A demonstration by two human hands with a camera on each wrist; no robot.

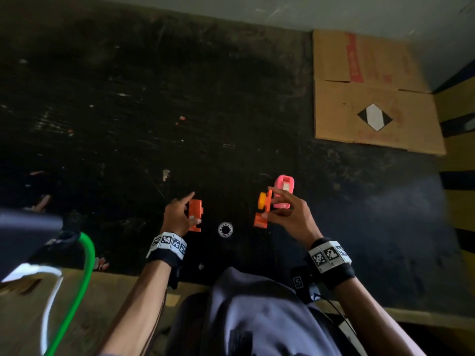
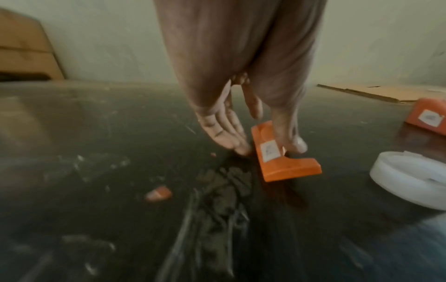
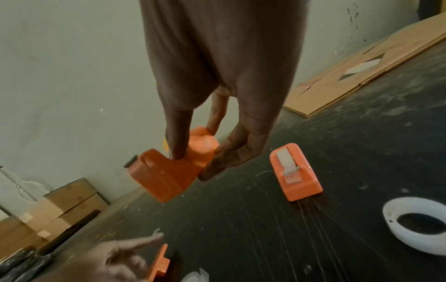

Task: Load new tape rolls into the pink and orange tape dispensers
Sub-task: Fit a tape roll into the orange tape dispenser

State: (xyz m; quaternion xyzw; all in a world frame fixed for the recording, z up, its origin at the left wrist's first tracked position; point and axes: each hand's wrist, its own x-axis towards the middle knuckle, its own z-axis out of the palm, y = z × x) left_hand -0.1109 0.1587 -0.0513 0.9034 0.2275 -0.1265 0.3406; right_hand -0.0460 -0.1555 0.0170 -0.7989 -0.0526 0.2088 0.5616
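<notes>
While my right hand (image 3: 205,152) grips one orange half (image 3: 173,171) off the table, I'd keep it level. Left hand (image 2: 241,122) pinches the other half (image 2: 284,162); tape roll (image 1: 225,229) lies btwn hands, pink dispenser (image 1: 284,188) just beyond right fingers.

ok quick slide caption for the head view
Both hands hold orange dispenser halves, left hand and right hand, over a dark table; tape roll lies between, pink dispenser behind.

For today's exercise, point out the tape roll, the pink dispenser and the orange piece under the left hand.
tape roll (image 1: 225,229): head view, white ring.
pink dispenser (image 1: 284,185): head view, top opening.
orange piece (image 2: 284,167): left wrist view, flat face.
</notes>
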